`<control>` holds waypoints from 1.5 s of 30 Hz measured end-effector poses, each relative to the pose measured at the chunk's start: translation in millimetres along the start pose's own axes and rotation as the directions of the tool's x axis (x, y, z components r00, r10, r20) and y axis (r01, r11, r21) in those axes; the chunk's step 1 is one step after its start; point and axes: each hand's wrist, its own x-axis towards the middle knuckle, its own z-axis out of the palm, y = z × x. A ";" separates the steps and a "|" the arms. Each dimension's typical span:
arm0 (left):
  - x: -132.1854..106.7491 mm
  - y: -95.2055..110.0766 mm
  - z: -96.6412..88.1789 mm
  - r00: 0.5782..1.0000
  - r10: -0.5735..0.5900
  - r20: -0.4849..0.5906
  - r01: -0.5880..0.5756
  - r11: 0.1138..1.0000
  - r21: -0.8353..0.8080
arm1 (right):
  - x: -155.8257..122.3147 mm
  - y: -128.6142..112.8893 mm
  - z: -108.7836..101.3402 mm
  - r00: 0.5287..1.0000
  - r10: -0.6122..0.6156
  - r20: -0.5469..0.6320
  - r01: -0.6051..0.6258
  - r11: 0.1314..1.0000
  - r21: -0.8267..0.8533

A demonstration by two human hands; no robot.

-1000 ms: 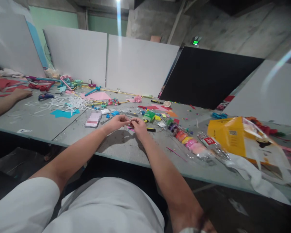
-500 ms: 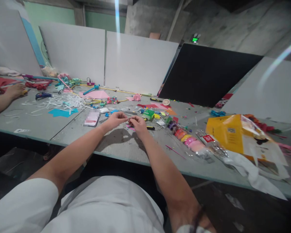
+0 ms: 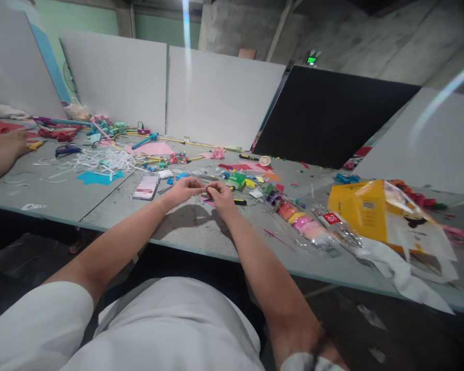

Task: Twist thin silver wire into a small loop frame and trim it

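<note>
Over the table's front middle, my left hand [image 3: 186,189] and my right hand [image 3: 221,198] meet with their fingertips pinched together. Whatever lies between the fingers is too small to make out. A black-and-yellow utility knife [image 3: 239,202] rests on the tabletop just right of my right hand. Left of my left hand lies a phone [image 3: 146,186] with a blurred screen. A green box [image 3: 236,180] and small coloured pieces sit just beyond my right hand. Shadows of both hands fall on the grey table [image 3: 201,237] beneath them.
White paper strips [image 3: 104,161] and blue paper [image 3: 99,178] lie to the left. On the right are a pack of coloured clay-like rounds [image 3: 303,222] and a yellow bag [image 3: 355,211]. Large boards [image 3: 224,98] stand behind. Another person's hand [image 3: 13,141] is at far left.
My two hands stay pinched together in nearly the same spot. The other person's hand at far left has shifted left, away from a small yellow item.
</note>
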 end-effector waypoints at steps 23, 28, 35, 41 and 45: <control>-0.4 -0.7 10.1 0.997 -0.063 -0.039 0.055 0.982 -0.179 | -1.5 -0.6 10.5 0.999 0.005 -0.043 -0.002 0.998 0.055; 0.7 -0.7 7.9 0.997 -0.080 -0.020 0.075 0.982 -0.173 | -2.7 -8.1 0.5 0.999 -0.044 -0.017 0.043 0.997 -0.059; 4.0 -7.9 -0.3 0.996 -0.088 -0.020 0.083 0.981 -0.178 | -0.8 -7.5 -3.6 0.998 -0.065 0.004 0.065 0.990 -0.123; 5.7 -7.6 -4.5 0.982 -0.185 0.030 0.186 0.945 -0.269 | 6.7 -1.2 -6.7 0.998 -0.063 0.009 0.064 0.988 -0.140; 4.7 -5.8 -6.5 0.963 -0.250 0.100 0.269 0.915 -0.300 | 5.4 -3.5 -11.0 0.994 -0.100 0.040 0.106 0.975 -0.194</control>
